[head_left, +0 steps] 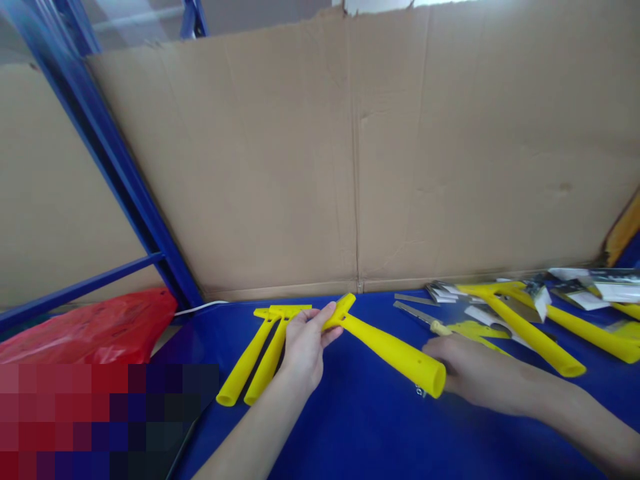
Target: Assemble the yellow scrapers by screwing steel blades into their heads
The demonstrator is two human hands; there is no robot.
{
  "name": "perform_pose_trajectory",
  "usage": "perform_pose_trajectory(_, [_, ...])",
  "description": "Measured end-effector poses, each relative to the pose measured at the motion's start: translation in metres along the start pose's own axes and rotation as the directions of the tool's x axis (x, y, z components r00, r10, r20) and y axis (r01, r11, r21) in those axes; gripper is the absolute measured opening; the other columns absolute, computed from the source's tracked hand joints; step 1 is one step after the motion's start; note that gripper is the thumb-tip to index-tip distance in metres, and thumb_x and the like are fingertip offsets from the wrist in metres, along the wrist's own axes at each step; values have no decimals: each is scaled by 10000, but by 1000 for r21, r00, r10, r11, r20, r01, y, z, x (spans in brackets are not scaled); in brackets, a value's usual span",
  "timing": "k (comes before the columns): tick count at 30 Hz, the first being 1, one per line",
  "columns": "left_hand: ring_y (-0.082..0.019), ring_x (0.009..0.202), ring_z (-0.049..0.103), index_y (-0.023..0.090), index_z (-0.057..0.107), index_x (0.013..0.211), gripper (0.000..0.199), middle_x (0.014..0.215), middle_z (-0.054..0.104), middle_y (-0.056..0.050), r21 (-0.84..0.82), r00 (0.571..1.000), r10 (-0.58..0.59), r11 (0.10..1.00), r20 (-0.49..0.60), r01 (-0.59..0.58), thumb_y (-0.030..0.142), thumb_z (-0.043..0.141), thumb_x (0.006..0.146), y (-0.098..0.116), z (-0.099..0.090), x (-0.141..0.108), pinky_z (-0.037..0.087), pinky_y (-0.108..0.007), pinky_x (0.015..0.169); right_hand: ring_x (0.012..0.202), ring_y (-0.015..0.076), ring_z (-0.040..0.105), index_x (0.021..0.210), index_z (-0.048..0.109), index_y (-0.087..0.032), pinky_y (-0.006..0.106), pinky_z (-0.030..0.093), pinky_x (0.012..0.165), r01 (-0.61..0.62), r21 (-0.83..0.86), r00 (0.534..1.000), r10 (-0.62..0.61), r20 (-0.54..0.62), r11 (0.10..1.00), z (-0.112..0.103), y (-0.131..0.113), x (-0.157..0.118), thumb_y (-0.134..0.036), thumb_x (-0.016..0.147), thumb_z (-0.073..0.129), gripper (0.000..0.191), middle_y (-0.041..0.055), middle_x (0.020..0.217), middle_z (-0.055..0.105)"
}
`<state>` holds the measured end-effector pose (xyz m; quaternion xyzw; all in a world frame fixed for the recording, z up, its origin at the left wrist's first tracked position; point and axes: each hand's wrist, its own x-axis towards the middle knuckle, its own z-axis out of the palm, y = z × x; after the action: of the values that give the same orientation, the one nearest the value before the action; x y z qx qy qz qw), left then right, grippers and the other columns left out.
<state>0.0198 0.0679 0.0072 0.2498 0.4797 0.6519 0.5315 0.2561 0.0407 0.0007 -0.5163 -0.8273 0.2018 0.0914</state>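
My left hand [306, 343] grips the head end of a yellow plastic handle [395, 350], thumb on top. Its hollow end points right and toward me. Close to that hollow end is my right hand [450, 367], its fingers mostly hidden behind the handle and the back of the hand. Small metal pieces [421, 391] lie on the blue table [360, 433] just below the handle's end. Left of my left hand, two yellow handles [253, 360] lie side by side, their heads toward the cardboard.
At the right lie more yellow handles [540, 333], white and black packaging [613, 287], and a metal blade [415, 312]. A cardboard wall [360, 147] stands behind the table. Blue rack posts [125, 173] and a red plastic bag [100, 327] are on the left.
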Motion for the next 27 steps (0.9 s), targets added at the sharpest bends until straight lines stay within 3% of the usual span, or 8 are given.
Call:
perform_pose_trajectory(8, [-104, 559, 625, 152, 523, 801, 177, 691, 650, -39, 180, 977, -68, 983, 201, 31, 135, 688, 738, -5, -3, -3, 464, -134, 384, 552, 125, 501, 644, 589, -216, 217, 294, 458, -74, 0, 997, 74, 5, 997, -1, -6, -2, -87, 644, 522, 145, -18, 612, 599])
perform_pose_trajectory(15, [-108, 551, 606, 159, 511, 838, 134, 700, 633, -39, 252, 945, -84, 968, 315, 2, 132, 615, 757, -5, -3, -7, 428, -136, 342, 462, 122, 513, 666, 575, -206, 215, 352, 417, -107, 313, 994, 102, 32, 944, -3, 0, 1, -160, 720, 548, 76, -23, 534, 573])
perform_pose_trajectory(18, [-120, 543, 610, 170, 491, 862, 161, 700, 631, -35, 278, 931, -105, 961, 348, 5, 124, 594, 747, -4, -2, -10, 428, -145, 333, 569, 143, 558, 694, 594, -207, 257, 430, 525, -7, 328, 989, 55, -137, 945, -4, -4, 7, -247, 770, 553, 96, 4, 636, 609])
perform_pose_trajectory(21, [-129, 538, 607, 173, 491, 883, 187, 700, 618, -32, 316, 922, -119, 949, 368, -3, 129, 592, 731, -5, 0, -12, 433, -156, 327, 886, 196, 586, 700, 602, -209, 305, 471, 705, 137, 374, 936, 4, -353, 917, -1, -13, 16, -294, 773, 566, 118, 56, 917, 616])
perform_pose_trajectory(24, [-133, 549, 601, 175, 497, 903, 211, 707, 603, -29, 333, 916, -115, 943, 384, -21, 138, 592, 719, -6, 1, -15, 436, -163, 328, 1044, 218, 538, 688, 598, -208, 320, 480, 752, 199, 468, 904, 24, -428, 861, 4, -24, 27, -319, 775, 562, 146, 71, 1036, 567])
perform_pose_trajectory(27, [-140, 568, 596, 177, 501, 902, 224, 705, 592, -26, 342, 906, -116, 939, 407, -34, 152, 603, 704, -6, 2, -19, 438, -167, 332, 980, 202, 554, 702, 613, -209, 330, 476, 753, 201, 471, 895, 35, -445, 859, 9, -32, 35, -294, 775, 566, 122, 59, 1030, 550])
